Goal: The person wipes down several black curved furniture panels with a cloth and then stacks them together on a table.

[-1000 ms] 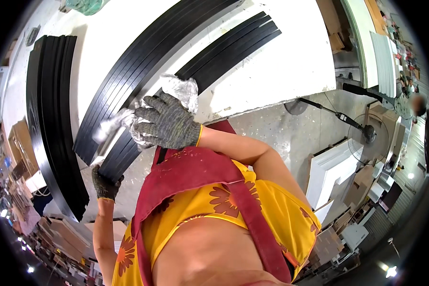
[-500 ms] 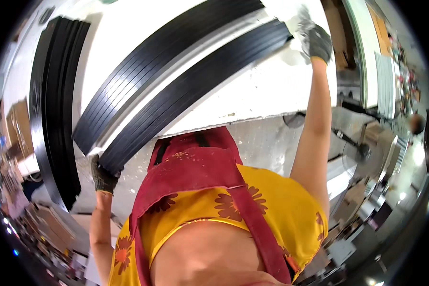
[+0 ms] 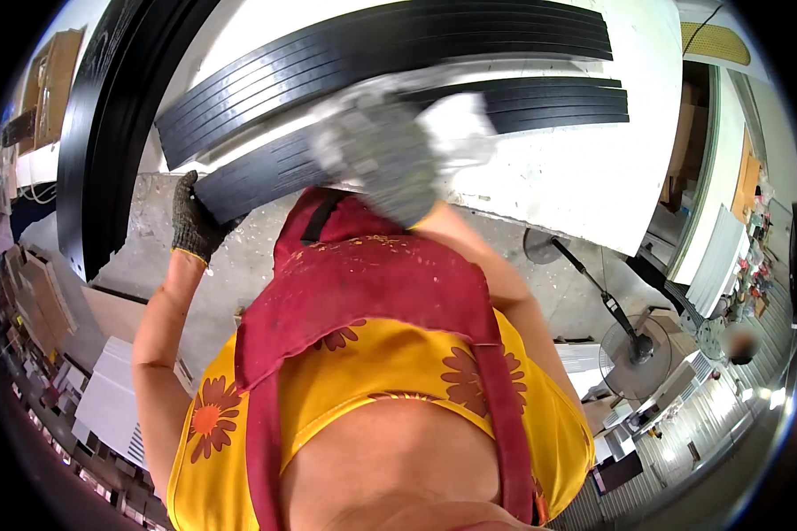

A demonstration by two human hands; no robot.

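My left hand [image 3: 197, 219], in a dark knit glove with a yellow cuff, is closed around the left end of the nearer row of long black strips [image 3: 270, 173]. My right hand [image 3: 390, 164], gloved in grey and smeared by motion, is over the middle of that row. With it is a crumpled whitish rag [image 3: 462, 128], also blurred, whose material I cannot make out for sure. The hand and rag hide part of the strips. Beyond lies a second row of black strips [image 3: 522, 31], side by side and roughly parallel to the first.
A white worktable [image 3: 584, 173] carries both rows; its near edge runs in front of my red apron. More long black pieces [image 3: 106, 133] stand stacked at the left. A black pedestal fan [image 3: 638, 347] is on the floor at the right. Cardboard [image 3: 55, 75] shows at far left.
My right hand has swept with the rag from the strips' right end to their middle, closer to me. My left hand stays at the left end. The view has shifted.
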